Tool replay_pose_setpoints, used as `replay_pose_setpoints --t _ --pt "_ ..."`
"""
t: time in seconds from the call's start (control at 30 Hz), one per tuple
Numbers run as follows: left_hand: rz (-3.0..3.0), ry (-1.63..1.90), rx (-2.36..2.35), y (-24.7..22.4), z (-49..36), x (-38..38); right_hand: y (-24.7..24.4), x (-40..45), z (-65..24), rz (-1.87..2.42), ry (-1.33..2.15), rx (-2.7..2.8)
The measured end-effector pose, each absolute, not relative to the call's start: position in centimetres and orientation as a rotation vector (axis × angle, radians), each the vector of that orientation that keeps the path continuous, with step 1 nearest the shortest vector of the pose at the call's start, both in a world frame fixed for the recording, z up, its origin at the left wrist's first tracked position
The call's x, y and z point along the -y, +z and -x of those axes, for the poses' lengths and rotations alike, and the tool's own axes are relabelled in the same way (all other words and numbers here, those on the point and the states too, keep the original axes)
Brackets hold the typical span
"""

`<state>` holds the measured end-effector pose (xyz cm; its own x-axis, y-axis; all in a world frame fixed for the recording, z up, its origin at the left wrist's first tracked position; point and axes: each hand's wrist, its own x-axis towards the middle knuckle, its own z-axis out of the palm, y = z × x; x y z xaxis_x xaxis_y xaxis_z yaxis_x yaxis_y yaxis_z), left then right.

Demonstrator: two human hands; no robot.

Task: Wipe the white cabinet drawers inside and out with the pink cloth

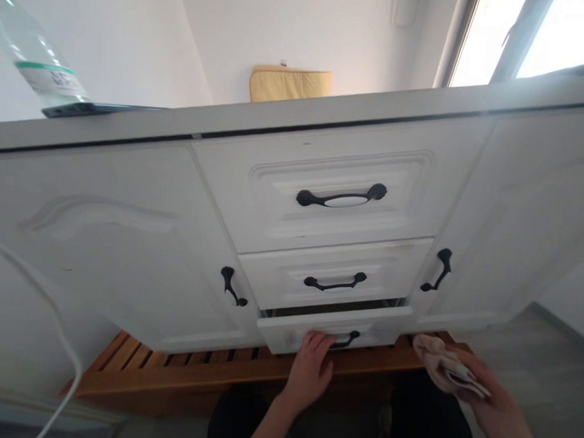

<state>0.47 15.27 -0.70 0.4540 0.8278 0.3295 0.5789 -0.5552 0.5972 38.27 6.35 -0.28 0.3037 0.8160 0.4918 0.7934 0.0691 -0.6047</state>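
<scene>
The white bottom drawer (pixel 287 335) of the cabinet stands slightly pulled out, with a dark gap above its front. My left hand (pixel 310 368) is at the left end of its black handle (pixel 348 339), fingers curled round it. To the right of the drawer, my right hand (pixel 483 382) holds a folded pale cloth (pixel 438 364), its fingers partly hidden behind it. Above, the middle drawer (pixel 274 279) and the top drawer (pixel 268 205) are closed.
Cabinet doors (pixel 125 270) with black handles flank the drawers. A slatted wooden bench (pixel 169 378) runs beneath. On the countertop (pixel 219 118) stand a plastic bottle (pixel 51 79) and a flat dark object (pixel 98 109). A white cable (pixel 55 312) hangs at the left.
</scene>
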Motion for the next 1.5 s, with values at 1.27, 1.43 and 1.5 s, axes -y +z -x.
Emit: replay_pose_setpoints --t 1.27,1.43,1.5 --pt "-1.830 0.713 -2.384 -18.2 16.3 -1.8 1.1 -20.9 -8.8 0.753 -0.535 2.328" --pt "-1.845 0.684 -2.371 -17.5 15.7 -1.8 1.5 -19.2 -20.4 0.931 -0.552 2.294" --pt "-1.861 0.656 -2.377 -17.3 15.5 -2.0 1.5 -18.1 -25.2 1.086 -0.530 2.262"
